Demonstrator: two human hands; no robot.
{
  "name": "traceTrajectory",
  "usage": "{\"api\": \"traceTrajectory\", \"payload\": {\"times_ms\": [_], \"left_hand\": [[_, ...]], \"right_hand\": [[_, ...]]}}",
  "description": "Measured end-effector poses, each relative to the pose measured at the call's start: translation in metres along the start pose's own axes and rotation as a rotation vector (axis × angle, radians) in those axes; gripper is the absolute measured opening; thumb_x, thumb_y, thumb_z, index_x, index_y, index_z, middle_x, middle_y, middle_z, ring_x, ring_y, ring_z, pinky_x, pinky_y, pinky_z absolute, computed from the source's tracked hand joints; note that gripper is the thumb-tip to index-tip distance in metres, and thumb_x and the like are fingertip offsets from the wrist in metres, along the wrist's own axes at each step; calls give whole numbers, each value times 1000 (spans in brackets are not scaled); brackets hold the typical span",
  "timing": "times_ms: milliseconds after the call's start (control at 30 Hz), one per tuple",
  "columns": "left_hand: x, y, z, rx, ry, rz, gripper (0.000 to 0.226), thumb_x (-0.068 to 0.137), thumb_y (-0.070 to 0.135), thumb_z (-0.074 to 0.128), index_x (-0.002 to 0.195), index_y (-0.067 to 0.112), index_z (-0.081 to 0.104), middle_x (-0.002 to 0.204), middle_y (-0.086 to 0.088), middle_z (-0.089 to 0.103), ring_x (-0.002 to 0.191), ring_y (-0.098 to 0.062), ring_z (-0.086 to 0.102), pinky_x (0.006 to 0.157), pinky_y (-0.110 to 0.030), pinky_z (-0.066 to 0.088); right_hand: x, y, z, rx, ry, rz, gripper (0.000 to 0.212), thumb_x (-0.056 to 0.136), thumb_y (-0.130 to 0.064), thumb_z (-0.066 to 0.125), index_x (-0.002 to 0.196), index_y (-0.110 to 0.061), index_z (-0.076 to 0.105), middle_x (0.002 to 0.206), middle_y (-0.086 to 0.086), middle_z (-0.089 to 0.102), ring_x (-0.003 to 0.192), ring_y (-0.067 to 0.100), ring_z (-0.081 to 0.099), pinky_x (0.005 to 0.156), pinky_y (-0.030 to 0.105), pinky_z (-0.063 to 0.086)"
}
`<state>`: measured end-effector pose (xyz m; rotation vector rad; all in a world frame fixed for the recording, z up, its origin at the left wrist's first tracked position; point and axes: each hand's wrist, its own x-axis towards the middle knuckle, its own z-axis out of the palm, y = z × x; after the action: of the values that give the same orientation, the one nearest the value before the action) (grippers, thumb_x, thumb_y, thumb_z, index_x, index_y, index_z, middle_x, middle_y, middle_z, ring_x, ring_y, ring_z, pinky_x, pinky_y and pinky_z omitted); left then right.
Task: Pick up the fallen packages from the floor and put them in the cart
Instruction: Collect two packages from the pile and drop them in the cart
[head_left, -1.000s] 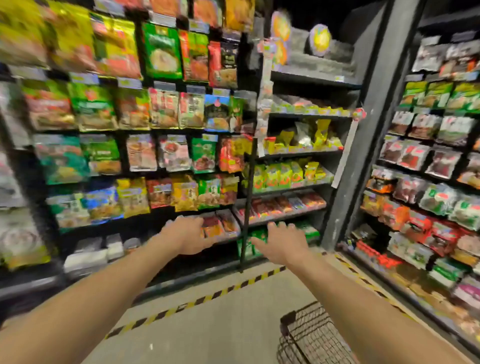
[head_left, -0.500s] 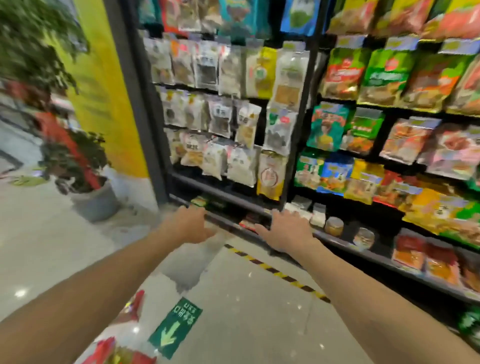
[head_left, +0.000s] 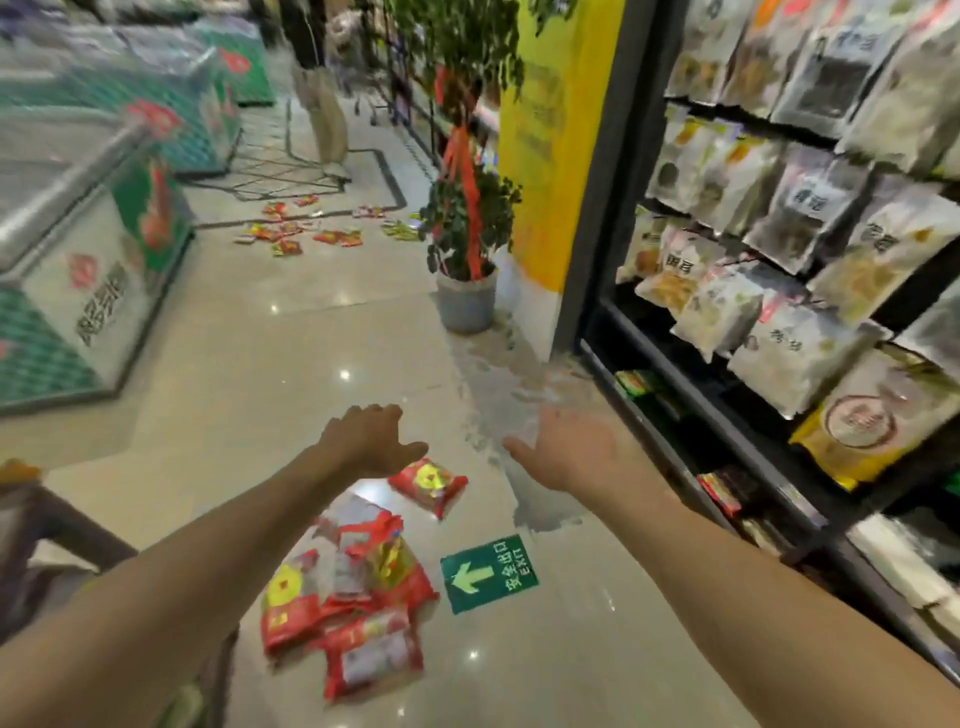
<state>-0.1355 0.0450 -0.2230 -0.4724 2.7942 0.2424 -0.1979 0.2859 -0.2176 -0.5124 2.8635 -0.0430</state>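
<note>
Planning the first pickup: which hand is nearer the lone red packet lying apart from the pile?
Left. The left hand hovers just above and left of the lone red packet, nearly overlapping it in view. The right hand is open farther to its right, over bare floor.

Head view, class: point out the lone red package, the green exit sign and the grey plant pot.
lone red package (head_left: 428, 484), head view, its yellow print.
green exit sign (head_left: 489, 573), head view, centre.
grey plant pot (head_left: 466, 305), head view, front wall.
</note>
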Motion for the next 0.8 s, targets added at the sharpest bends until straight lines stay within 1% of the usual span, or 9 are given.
{"api": "traceTrajectory", "payload": {"times_ms": [133, 200, 333, 433, 567, 700, 800], "left_hand": [[-5, -30, 28, -55, -26, -179, 81, 103, 70, 57, 164, 18, 47, 162, -11, 58, 146, -36, 56, 112, -47, 50], [-9, -47, 43, -86, -36, -259, 82, 103, 71, 57, 165, 19, 46, 162, -11, 57, 147, -37, 54, 113, -47, 49], [-16, -88, 69, -123, -92, -396, 83, 103, 70, 55, 165, 17, 45, 162, -13, 55, 149, -38, 51, 115, -48, 46], [-15, -120, 82, -149, -109, -474, 83, 104, 70, 52, 165, 15, 45, 162, -14, 55, 148, -38, 52, 114, -49, 48], [1, -167, 99, -155, -155, -526, 84, 103, 70, 53, 166, 15, 43, 161, -13, 56, 147, -38, 52, 113, -49, 47], [34, -212, 120, -131, -178, -509, 84, 103, 73, 49, 161, 13, 49, 156, -12, 60, 142, -37, 56, 109, -46, 49], [68, -241, 149, -65, -218, -470, 84, 103, 75, 45, 159, 13, 50, 154, -12, 61, 140, -35, 58, 108, -47, 50]], "right_hand": [[37, -22, 16, -88, -29, -155, 83, 101, -78, 35, 156, -17, 46, 158, 13, 54, 143, 36, 52, 112, 48, 44], [53, -39, 28, -119, -69, -228, 85, 101, -78, 35, 157, -16, 44, 158, 14, 53, 143, 37, 50, 113, 49, 44], [76, -86, 49, -176, -152, -375, 80, 103, -75, 33, 154, -14, 46, 153, 15, 54, 141, 38, 50, 110, 48, 43], [92, -129, 71, -224, -193, -467, 76, 104, -74, 35, 153, -17, 47, 151, 13, 55, 137, 37, 52, 107, 47, 44], [113, -187, 101, -232, -234, -529, 85, 100, -79, 32, 159, -18, 44, 154, 13, 54, 140, 36, 52, 107, 49, 45], [140, -232, 132, -254, -280, -535, 83, 103, -76, 34, 161, -16, 39, 163, 13, 46, 150, 38, 41, 113, 51, 42], [173, -253, 169, -271, -302, -529, 83, 103, -76, 32, 161, -17, 39, 164, 12, 45, 149, 38, 43, 114, 55, 41]]}}
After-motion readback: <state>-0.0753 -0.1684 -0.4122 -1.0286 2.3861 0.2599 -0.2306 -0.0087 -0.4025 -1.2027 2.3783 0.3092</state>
